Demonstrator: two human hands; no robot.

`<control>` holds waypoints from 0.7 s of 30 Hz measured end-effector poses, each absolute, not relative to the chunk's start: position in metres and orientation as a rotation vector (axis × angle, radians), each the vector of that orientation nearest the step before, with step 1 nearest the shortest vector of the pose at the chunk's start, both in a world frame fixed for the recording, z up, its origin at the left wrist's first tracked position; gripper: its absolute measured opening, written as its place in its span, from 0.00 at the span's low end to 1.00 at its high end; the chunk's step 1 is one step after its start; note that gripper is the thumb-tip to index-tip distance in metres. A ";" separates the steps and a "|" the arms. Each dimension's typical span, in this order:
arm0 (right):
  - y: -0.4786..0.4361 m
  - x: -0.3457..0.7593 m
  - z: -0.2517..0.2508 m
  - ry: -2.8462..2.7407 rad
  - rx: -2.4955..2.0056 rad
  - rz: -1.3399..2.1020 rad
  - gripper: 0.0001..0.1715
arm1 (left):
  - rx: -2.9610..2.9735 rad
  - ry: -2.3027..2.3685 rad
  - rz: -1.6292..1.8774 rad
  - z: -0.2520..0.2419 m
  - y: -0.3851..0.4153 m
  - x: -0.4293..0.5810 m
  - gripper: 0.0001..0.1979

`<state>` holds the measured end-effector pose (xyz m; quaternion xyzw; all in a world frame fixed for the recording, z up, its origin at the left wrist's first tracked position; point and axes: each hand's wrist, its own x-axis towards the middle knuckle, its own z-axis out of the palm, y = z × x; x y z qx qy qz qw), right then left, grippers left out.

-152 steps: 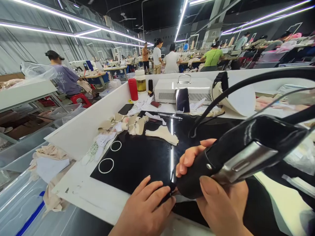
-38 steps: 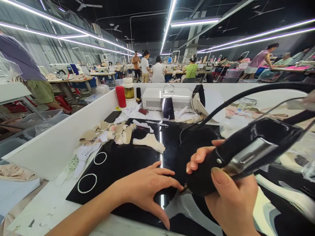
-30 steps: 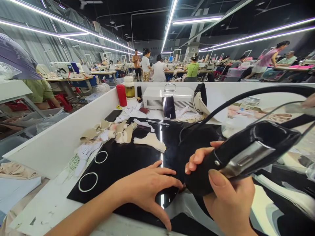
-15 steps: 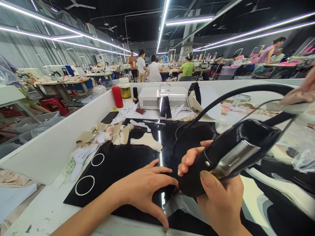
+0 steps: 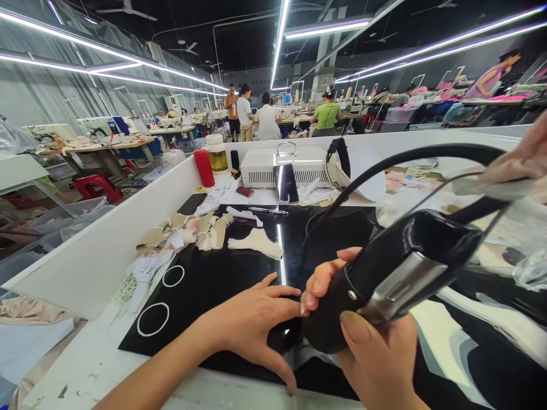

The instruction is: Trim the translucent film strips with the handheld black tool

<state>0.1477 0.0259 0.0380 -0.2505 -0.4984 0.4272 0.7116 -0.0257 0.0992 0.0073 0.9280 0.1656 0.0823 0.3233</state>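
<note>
My right hand grips a black corded handheld power tool with a metal plate on its side. Its lower end is close to the black glossy sheet, and the working tip is hidden from view. My left hand lies on the sheet with its fingers spread, the fingertips beside the tool. Under the tool a bit of translucent grey material shows. A thick black cable arches up from the tool and over to the right.
Two white rings mark the sheet's left side. Beige fabric pieces, a pen and a phone lie farther back. Behind stand a white vented box and a red bottle. At upper right, a blurred hand is near the cable.
The tool and my right hand have shifted slightly left and down. My left hand stays spread on the sheet. The camera view has moved a little.
</note>
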 end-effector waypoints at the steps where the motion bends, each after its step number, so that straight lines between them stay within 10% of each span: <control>1: 0.025 0.146 0.039 -1.115 -0.553 0.948 0.13 | 2.435 0.436 0.208 0.008 0.099 -0.025 0.46; 21: 0.021 0.135 0.044 -1.132 -0.597 0.887 0.08 | 2.467 0.402 0.233 0.013 0.099 -0.021 0.44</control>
